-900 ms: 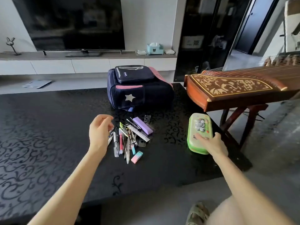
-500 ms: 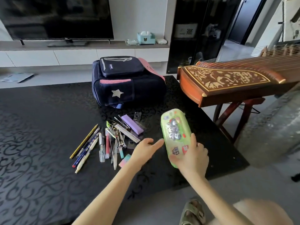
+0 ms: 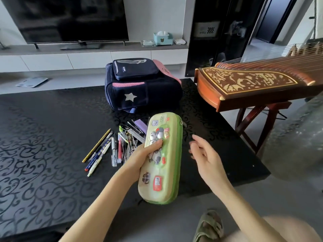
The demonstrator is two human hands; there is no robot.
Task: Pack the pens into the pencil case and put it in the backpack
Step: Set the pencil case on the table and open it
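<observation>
A green hard-shell pencil case (image 3: 162, 165) with cartoon stickers is held up above the table edge, zipped closed. My left hand (image 3: 141, 156) grips its left side, thumb across the lid. My right hand (image 3: 204, 154) hovers just right of the case, fingers apart, holding nothing. Several pens and pencils (image 3: 111, 149) lie scattered on the black table (image 3: 43, 145) left of the case; some are hidden behind it. A navy and pink backpack (image 3: 139, 84) with a white star lies closed at the table's far side.
A wooden zither (image 3: 253, 84) on a stand sits to the right, close to the table corner. A TV (image 3: 70, 18) and white cabinet stand behind. My sandalled foot (image 3: 209, 226) shows at the bottom.
The pencil case passed from my right hand to my left hand and rose off the table. My right hand let go and drew back to the right.
</observation>
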